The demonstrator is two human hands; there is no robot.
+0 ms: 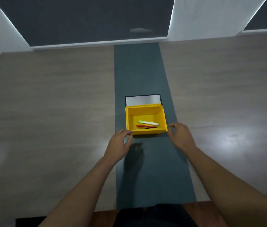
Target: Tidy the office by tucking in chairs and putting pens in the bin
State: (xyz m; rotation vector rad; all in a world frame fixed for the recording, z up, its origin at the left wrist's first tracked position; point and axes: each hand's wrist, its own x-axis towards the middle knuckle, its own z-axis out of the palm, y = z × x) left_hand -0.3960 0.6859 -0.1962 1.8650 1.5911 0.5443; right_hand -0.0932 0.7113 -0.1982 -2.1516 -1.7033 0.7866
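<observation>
A yellow plastic bin [161, 118] stands on the dark teal strip [137, 71] running down the middle of the wooden table. Inside it lie a white marker with a green cap [148, 123] and a red pen [146, 126], with a darker pen partly hidden at the front wall. My left hand [119, 145] is at the bin's near left corner, fingers apart, fingertips close to the rim. My right hand [180, 136] is at the near right corner, fingers curled and apart, holding nothing. I cannot tell whether either hand touches the bin.
A flat silver panel with a dark frame [143, 99] is set in the strip just behind the bin. Wooden tabletop [55, 112] spreads wide on both sides. The table's near edge [200, 201] runs across the bottom. No chair is in view.
</observation>
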